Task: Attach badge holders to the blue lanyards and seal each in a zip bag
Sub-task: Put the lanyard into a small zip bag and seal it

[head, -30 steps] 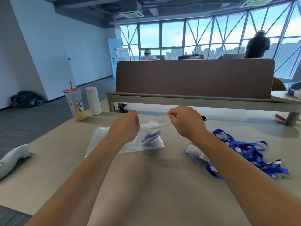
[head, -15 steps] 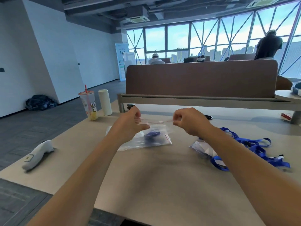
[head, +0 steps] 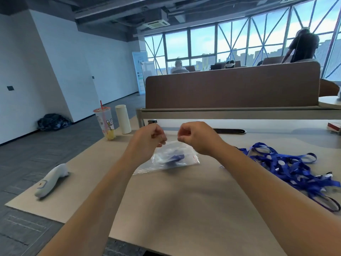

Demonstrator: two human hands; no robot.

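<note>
A clear zip bag (head: 175,157) with a coiled blue lanyard (head: 175,158) inside hangs above the tan table (head: 184,200). My left hand (head: 147,140) and my right hand (head: 198,138) each pinch the bag's top strip, close together, a short stretch of strip showing between them. The bag's lower part rests near the table. A tangled heap of blue lanyards (head: 287,165) lies to the right of my right forearm. Any badge holder in the bag is too blurred to tell.
A drink cup with a red straw (head: 105,124) and a white cylinder (head: 123,121) stand at the table's far left. A white handheld device (head: 49,181) lies near the left edge. A brown partition (head: 230,85) closes the back. People sit beyond it.
My hands have come closer together along the bag's top strip. The camera has turned left, so the table's things sit further right in view.
</note>
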